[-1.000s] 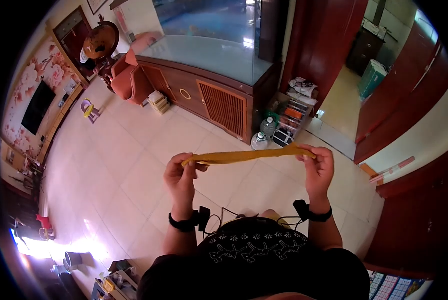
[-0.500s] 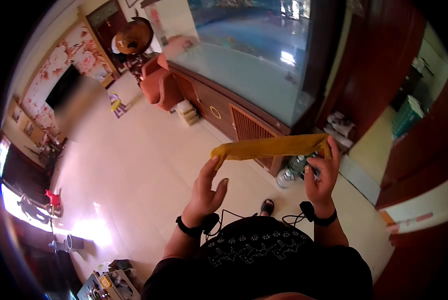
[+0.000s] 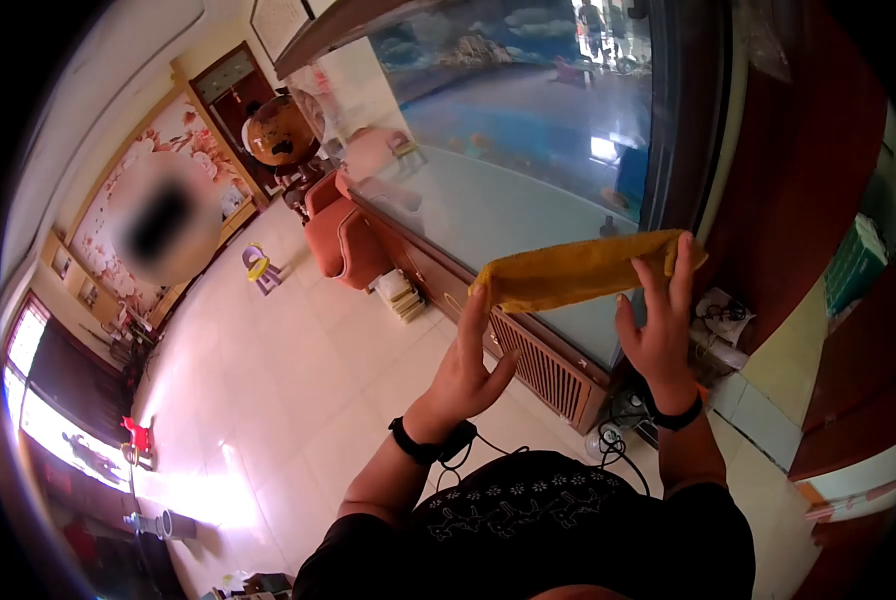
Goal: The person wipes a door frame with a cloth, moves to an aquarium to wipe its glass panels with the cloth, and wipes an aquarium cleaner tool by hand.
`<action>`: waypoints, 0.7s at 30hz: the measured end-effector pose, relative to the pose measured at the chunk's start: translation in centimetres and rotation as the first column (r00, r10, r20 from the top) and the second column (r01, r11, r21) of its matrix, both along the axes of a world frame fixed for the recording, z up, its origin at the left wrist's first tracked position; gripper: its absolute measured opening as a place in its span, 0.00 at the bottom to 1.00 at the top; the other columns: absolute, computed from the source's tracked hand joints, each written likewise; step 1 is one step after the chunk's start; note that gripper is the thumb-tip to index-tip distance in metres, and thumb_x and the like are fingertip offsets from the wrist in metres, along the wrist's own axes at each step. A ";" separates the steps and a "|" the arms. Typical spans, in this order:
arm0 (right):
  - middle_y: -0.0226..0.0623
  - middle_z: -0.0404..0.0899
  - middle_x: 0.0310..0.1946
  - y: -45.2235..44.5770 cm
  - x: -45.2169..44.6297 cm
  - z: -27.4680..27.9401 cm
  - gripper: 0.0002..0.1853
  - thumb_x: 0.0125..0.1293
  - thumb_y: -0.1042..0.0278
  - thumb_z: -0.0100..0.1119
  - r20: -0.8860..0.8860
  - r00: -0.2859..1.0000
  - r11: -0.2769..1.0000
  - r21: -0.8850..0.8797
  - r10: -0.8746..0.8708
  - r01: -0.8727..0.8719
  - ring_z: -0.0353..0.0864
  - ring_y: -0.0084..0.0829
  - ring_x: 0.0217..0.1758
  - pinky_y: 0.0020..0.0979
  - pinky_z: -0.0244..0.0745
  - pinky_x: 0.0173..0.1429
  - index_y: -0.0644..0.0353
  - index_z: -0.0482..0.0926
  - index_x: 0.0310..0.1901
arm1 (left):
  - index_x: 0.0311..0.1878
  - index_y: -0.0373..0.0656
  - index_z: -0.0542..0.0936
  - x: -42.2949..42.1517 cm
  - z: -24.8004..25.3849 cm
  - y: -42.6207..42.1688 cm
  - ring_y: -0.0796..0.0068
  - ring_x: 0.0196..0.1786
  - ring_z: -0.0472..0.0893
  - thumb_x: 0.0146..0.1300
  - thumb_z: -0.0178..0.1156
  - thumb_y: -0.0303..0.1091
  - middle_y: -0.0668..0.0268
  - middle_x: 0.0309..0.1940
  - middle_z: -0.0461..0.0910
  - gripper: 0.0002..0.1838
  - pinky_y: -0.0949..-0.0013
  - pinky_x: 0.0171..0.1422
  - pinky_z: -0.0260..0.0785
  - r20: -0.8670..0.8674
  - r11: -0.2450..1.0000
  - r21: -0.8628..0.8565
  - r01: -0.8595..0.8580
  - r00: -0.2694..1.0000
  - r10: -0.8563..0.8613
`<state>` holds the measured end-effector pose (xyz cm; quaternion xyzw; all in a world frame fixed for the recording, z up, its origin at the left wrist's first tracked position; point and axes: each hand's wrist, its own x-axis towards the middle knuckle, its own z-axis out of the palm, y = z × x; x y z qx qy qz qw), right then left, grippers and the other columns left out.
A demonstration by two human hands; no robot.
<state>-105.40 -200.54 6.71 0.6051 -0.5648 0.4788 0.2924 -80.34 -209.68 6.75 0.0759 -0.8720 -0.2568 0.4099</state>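
Observation:
A folded mustard-yellow cloth is stretched in a long strip between my two hands, in front of the glass tank. My left hand holds its left end at the fingertips, with the thumb sticking out apart from it. At the other end, my right hand has its fingers up against the cloth, and the index finger reaches its top edge. The right thumb points up below the cloth. Part of the finger contact is hidden by the fabric.
Below the tank is a brown wooden cabinet with a slatted panel. An orange-red armchair and a stack of pale items stand left of it. Farther off is a small purple-and-yellow chair. Bottles sit near the cabinet's corner.
Both hands and the cloth have moved up and to the right in view. The cloth hangs wider now, and the tank appears closer. Both hands still hold the cloth.

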 end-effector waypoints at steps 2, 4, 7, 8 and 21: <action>0.61 0.45 0.74 -1.7 -1.0 -0.1 0.24 0.60 0.72 0.60 -0.052 0.998 0.998 0.038 -0.047 0.049 0.54 0.61 0.73 0.53 0.56 0.72 0.65 0.73 0.59 | 0.76 0.37 0.34 -0.9 0.0 -2.7 0.55 0.80 0.41 0.60 0.54 0.15 0.45 0.78 0.40 0.49 0.55 0.80 0.36 0.014 1.000 0.001 0.007 1.000 -0.007; 0.61 0.44 0.74 -3.0 -1.0 -0.7 0.25 0.60 0.70 0.61 -0.102 0.988 0.989 0.074 -0.119 0.127 0.57 0.62 0.72 0.55 0.58 0.70 0.65 0.72 0.60 | 0.76 0.37 0.33 -1.9 -0.5 -5.7 0.54 0.80 0.41 0.60 0.54 0.16 0.44 0.78 0.39 0.49 0.56 0.80 0.35 0.021 0.999 0.000 0.044 0.999 -0.044; 0.68 0.39 0.73 -5.1 -0.1 -1.6 0.29 0.61 0.62 0.62 -0.175 0.909 0.907 0.124 -0.378 0.402 0.58 0.70 0.66 0.60 0.62 0.64 0.67 0.70 0.61 | 0.76 0.37 0.31 -4.2 -1.5 -10.2 0.54 0.81 0.39 0.59 0.54 0.16 0.43 0.78 0.39 0.50 0.57 0.80 0.34 0.007 0.988 0.020 0.151 0.989 -0.151; 0.68 0.39 0.73 -5.6 0.4 -1.6 0.29 0.61 0.62 0.62 -0.181 0.890 0.888 0.126 -0.418 0.443 0.58 0.70 0.66 0.60 0.62 0.64 0.67 0.70 0.61 | 0.76 0.38 0.30 -5.1 -1.7 -11.5 0.53 0.81 0.39 0.59 0.55 0.16 0.43 0.77 0.39 0.51 0.58 0.80 0.33 -0.004 0.979 0.040 0.202 0.979 -0.202; 0.76 0.36 0.72 -11.4 2.8 2.9 0.40 0.65 0.38 0.55 -0.150 0.555 0.557 0.029 -0.819 0.830 0.51 0.69 0.71 0.67 0.46 0.62 0.68 0.64 0.63 | 0.74 0.38 0.55 -14.4 5.4 -20.3 0.28 0.65 0.60 0.57 0.67 0.39 0.33 0.68 0.56 0.45 0.32 0.67 0.49 -0.252 0.863 -0.433 0.260 0.885 -0.392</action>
